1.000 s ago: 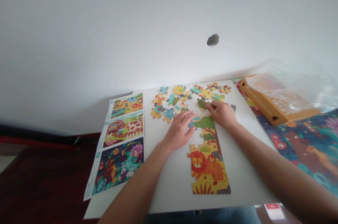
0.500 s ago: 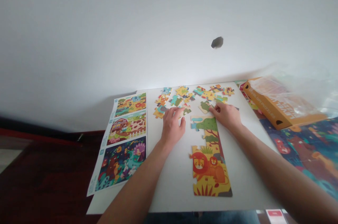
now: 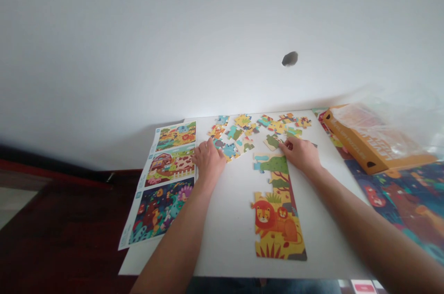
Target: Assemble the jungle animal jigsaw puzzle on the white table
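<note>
A partly joined jigsaw strip [image 3: 278, 206] with a lion and a green tree lies on the white table [image 3: 229, 220]. Loose puzzle pieces [image 3: 243, 130] are scattered beyond it near the wall. My left hand [image 3: 208, 162] rests at the left end of the loose pieces, fingers curled down onto a piece there; what it grips is hidden. My right hand [image 3: 301, 154] lies at the top right of the strip, its fingertips on a green and tan loose piece [image 3: 272, 142].
A sheet with three picture guides [image 3: 166, 178] lies at the table's left edge. An orange puzzle box [image 3: 367, 146] under a clear plastic bag [image 3: 398, 118] sits at the right, on a finished dark jungle puzzle [image 3: 405, 197]. A white wall rises just behind the table.
My left hand has moved left from the strip's top to the left end of the loose pieces. My right hand stays by the green piece.
</note>
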A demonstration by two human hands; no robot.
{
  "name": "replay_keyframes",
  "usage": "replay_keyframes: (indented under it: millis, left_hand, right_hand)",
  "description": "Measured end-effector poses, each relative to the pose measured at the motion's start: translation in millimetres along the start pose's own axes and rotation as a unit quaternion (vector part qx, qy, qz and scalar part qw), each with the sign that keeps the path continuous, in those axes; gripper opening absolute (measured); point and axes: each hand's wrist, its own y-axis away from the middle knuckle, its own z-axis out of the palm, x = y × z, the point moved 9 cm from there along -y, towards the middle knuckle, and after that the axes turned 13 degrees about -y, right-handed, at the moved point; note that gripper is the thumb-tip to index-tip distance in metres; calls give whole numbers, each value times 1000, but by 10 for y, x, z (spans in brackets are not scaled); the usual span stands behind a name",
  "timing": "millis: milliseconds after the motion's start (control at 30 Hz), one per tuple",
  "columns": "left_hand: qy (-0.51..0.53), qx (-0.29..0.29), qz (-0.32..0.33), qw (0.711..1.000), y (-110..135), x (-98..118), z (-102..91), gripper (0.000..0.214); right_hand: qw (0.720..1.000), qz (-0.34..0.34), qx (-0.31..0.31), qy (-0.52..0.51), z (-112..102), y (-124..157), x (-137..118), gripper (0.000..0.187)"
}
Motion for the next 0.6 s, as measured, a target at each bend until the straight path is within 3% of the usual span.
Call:
replay_keyframes:
  millis: [267,367,467,600]
  left_hand:
    - [6,10,-1,1000,1,1,12,46]
    - [-12,24,-40,999,6,-57,22,52]
    - [-12,-22,-85,996,11,-119,152,71]
    - [-9,-73,-76,994,43,-92,261,83]
  right_hand:
    - [1000,-10,4,1,-7,6,-11,33]
    - [1000,-6,0,0,-1,2,-5,32]
    - [1000,-9,2,-1,0,2,-6,33]
    - [1000,-15,9,1,-5,17,-23,33]
